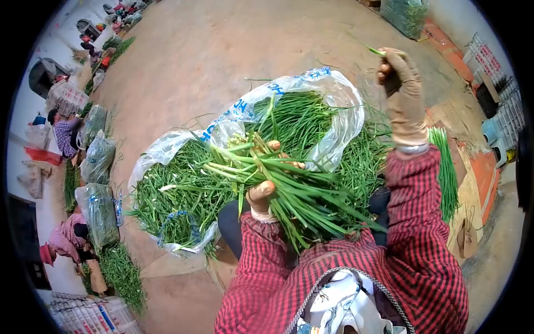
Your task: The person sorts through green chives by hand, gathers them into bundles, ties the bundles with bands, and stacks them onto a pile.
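My left hand [264,195], in a fingerless tan glove, is wrapped round a thick bunch of green stalks [300,186], pale ends pointing up and left, leaves hanging down right. Raised at the upper right, my right hand [401,83], gloved too, pinches a thin green blade [375,50] between its fingertips. Beyond the bunch, an open clear plastic bag [349,100] with blue lettering holds more long green leaves [297,119]. Loose cut greens [178,186] fill the plastic at the left.
At my right lies a neat bundle of greens [443,172] beside scissors [466,236]. Filled bags [97,214] line the left, where people [67,133] sit. Another full bag [405,16] stands at the upper right, and stacked crates [498,72] are along the right wall.
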Demonstrator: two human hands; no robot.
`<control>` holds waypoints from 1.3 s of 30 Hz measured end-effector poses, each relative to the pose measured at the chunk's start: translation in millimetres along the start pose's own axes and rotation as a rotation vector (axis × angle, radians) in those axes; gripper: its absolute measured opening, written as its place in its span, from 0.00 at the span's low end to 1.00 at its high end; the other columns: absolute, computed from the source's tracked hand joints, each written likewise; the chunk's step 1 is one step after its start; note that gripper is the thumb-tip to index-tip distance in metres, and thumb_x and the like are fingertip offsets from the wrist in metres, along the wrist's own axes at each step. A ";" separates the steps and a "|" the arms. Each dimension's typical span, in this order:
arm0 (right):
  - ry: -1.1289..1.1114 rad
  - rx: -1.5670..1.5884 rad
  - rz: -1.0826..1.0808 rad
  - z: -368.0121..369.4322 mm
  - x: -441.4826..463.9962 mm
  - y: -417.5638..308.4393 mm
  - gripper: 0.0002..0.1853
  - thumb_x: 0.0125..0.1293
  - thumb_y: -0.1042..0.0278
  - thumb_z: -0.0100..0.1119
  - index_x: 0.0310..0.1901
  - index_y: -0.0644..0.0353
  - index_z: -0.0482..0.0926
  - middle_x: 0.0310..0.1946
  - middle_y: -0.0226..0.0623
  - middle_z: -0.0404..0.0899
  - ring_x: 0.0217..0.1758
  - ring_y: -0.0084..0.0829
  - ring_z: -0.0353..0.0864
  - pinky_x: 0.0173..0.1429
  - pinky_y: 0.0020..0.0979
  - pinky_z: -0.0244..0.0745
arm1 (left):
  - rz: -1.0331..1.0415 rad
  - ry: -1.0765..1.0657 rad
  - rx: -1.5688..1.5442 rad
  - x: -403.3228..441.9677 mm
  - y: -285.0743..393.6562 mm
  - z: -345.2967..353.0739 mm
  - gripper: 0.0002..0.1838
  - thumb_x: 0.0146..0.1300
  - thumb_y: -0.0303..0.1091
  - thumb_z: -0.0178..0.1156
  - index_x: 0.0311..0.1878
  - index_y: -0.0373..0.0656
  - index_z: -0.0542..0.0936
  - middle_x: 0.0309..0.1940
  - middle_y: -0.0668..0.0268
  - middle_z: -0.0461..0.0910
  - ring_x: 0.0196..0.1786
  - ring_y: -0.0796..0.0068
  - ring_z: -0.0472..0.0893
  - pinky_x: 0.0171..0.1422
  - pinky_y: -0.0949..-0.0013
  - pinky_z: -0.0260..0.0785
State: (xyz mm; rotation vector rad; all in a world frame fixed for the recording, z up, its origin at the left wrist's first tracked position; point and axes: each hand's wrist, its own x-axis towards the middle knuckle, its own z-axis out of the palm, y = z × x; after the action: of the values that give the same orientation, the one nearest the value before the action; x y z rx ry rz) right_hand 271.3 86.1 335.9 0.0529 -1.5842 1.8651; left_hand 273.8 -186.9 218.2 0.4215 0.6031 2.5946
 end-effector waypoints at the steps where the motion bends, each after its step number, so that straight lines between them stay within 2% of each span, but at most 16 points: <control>1: -0.050 -0.218 0.062 -29.6 11.0 4.3 0.06 0.65 0.67 0.64 0.39 0.58 0.82 0.35 0.26 0.81 0.33 0.18 0.76 0.41 0.23 0.74 | -0.003 -0.002 -0.043 -6.3 1.8 4.3 0.44 0.43 0.38 0.68 0.66 0.38 0.64 0.42 0.56 0.78 0.46 0.57 0.81 0.62 0.48 0.70; 2: -0.096 -0.436 0.128 -44.0 14.3 11.0 0.09 0.64 0.65 0.66 0.41 0.59 0.82 0.35 0.26 0.81 0.34 0.18 0.77 0.42 0.23 0.76 | -0.018 -0.032 -0.061 -10.2 2.9 5.0 0.44 0.43 0.37 0.68 0.66 0.38 0.63 0.43 0.55 0.78 0.46 0.56 0.81 0.63 0.47 0.70; 4: -0.539 -0.972 0.318 -46.3 -7.2 32.6 0.18 0.61 0.57 0.69 0.47 0.62 0.82 0.40 0.31 0.82 0.42 0.27 0.81 0.51 0.29 0.77 | -0.074 -0.102 -0.104 -16.4 5.1 7.5 0.44 0.42 0.34 0.69 0.66 0.36 0.63 0.45 0.54 0.78 0.48 0.54 0.81 0.65 0.45 0.69; 5: -0.692 -1.138 0.263 -37.7 -24.9 41.1 0.31 0.61 0.49 0.68 0.58 0.64 0.76 0.54 0.42 0.80 0.59 0.38 0.77 0.64 0.35 0.71 | -0.078 -0.110 -0.113 -18.4 3.5 8.8 0.44 0.42 0.34 0.69 0.66 0.36 0.63 0.45 0.54 0.78 0.48 0.54 0.81 0.65 0.45 0.69; 6: -0.742 -1.077 0.448 -13.1 -40.9 31.7 0.39 0.63 0.41 0.62 0.66 0.65 0.69 0.66 0.50 0.69 0.70 0.43 0.66 0.72 0.39 0.62 | -0.115 -0.149 -0.093 -19.1 -0.6 9.1 0.44 0.42 0.34 0.69 0.66 0.36 0.63 0.45 0.53 0.78 0.49 0.54 0.81 0.65 0.44 0.69; 9: -0.715 -0.499 0.543 35.4 -65.5 51.0 0.38 0.73 0.39 0.46 0.70 0.65 0.63 0.71 0.47 0.63 0.76 0.39 0.57 0.78 0.35 0.50 | -0.173 -0.228 -0.035 -23.2 -7.4 6.8 0.44 0.42 0.32 0.69 0.67 0.36 0.63 0.47 0.52 0.77 0.52 0.52 0.81 0.65 0.42 0.69; 13: -0.645 -0.049 0.537 83.4 -67.3 71.9 0.26 0.75 0.47 0.48 0.60 0.63 0.75 0.54 0.35 0.80 0.61 0.29 0.74 0.70 0.32 0.63 | -0.317 -0.248 0.027 -42.1 -7.2 11.4 0.44 0.50 0.35 0.71 0.70 0.37 0.61 0.57 0.51 0.75 0.58 0.54 0.79 0.62 0.52 0.73; 14: -0.719 -0.108 0.424 84.9 -64.3 68.5 0.23 0.75 0.48 0.49 0.53 0.61 0.80 0.45 0.33 0.83 0.52 0.26 0.79 0.65 0.31 0.67 | -0.313 -0.237 0.036 -45.1 -7.1 11.0 0.45 0.50 0.36 0.72 0.70 0.37 0.61 0.56 0.53 0.76 0.57 0.55 0.79 0.62 0.53 0.74; 18: -0.557 -0.393 0.231 74.8 -40.9 38.8 0.23 0.74 0.45 0.48 0.47 0.58 0.84 0.39 0.35 0.84 0.39 0.25 0.81 0.55 0.29 0.71 | -0.236 -0.020 0.055 -47.0 -5.7 16.0 0.51 0.40 0.34 0.71 0.72 0.36 0.60 0.49 0.53 0.78 0.50 0.56 0.81 0.56 0.54 0.77; 22: -0.173 -0.260 0.225 25.7 8.3 22.1 0.23 0.75 0.46 0.48 0.46 0.60 0.83 0.35 0.35 0.85 0.43 0.26 0.82 0.49 0.27 0.76 | -0.208 -0.052 -0.024 -47.7 5.3 15.3 0.49 0.44 0.33 0.67 0.73 0.40 0.58 0.58 0.50 0.75 0.55 0.54 0.78 0.61 0.50 0.74; 26: -0.043 -0.631 -0.042 -6.2 26.0 6.0 0.22 0.75 0.48 0.49 0.49 0.61 0.81 0.38 0.35 0.86 0.44 0.27 0.83 0.50 0.27 0.76 | -0.215 -0.043 -0.089 -49.1 3.6 6.9 0.44 0.48 0.32 0.64 0.72 0.39 0.60 0.70 0.51 0.64 0.62 0.55 0.74 0.67 0.51 0.68; 29: 0.161 -0.614 -0.253 -44.4 45.9 12.2 0.24 0.75 0.45 0.47 0.49 0.59 0.81 0.39 0.35 0.86 0.41 0.22 0.79 0.43 0.25 0.73 | -0.211 -0.036 0.034 -51.3 11.5 -8.3 0.45 0.48 0.31 0.65 0.72 0.38 0.60 0.66 0.52 0.69 0.63 0.56 0.74 0.68 0.52 0.68; 33: 0.311 -0.359 -0.113 -72.7 46.2 0.6 0.21 0.76 0.49 0.47 0.48 0.59 0.82 0.39 0.33 0.86 0.41 0.22 0.80 0.44 0.26 0.74 | -0.117 0.023 0.055 -59.6 23.2 -22.4 0.43 0.47 0.33 0.67 0.69 0.38 0.62 0.59 0.50 0.73 0.59 0.56 0.77 0.63 0.53 0.73; 35: 0.168 -0.434 0.117 -62.0 24.5 -2.2 0.19 0.76 0.54 0.46 0.44 0.60 0.83 0.39 0.32 0.86 0.42 0.24 0.81 0.48 0.28 0.75 | -0.078 0.062 0.041 -60.1 26.2 -22.6 0.41 0.47 0.34 0.67 0.67 0.38 0.64 0.59 0.50 0.74 0.57 0.56 0.77 0.62 0.53 0.74; 37: -0.272 -0.682 0.012 -13.9 -20.8 6.5 0.20 0.76 0.56 0.46 0.43 0.61 0.85 0.42 0.34 0.86 0.45 0.26 0.81 0.54 0.30 0.74 | -0.072 0.151 0.194 -57.4 22.6 -23.7 0.37 0.48 0.33 0.67 0.64 0.38 0.68 0.57 0.48 0.75 0.55 0.58 0.79 0.57 0.54 0.77; 39: -0.729 -0.511 0.229 47.8 -79.4 14.6 0.19 0.76 0.60 0.44 0.56 0.64 0.79 0.54 0.38 0.81 0.50 0.28 0.80 0.55 0.30 0.73 | -0.046 0.197 0.357 -57.1 13.0 -8.1 0.27 0.56 0.28 0.64 0.62 0.37 0.73 0.50 0.60 0.80 0.41 0.76 0.79 0.44 0.69 0.76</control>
State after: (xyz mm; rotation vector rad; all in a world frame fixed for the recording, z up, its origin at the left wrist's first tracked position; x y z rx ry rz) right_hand 306.5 6.7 300.6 0.3709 -2.6243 1.6252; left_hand 315.0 -227.6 206.6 0.2569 1.1384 2.5024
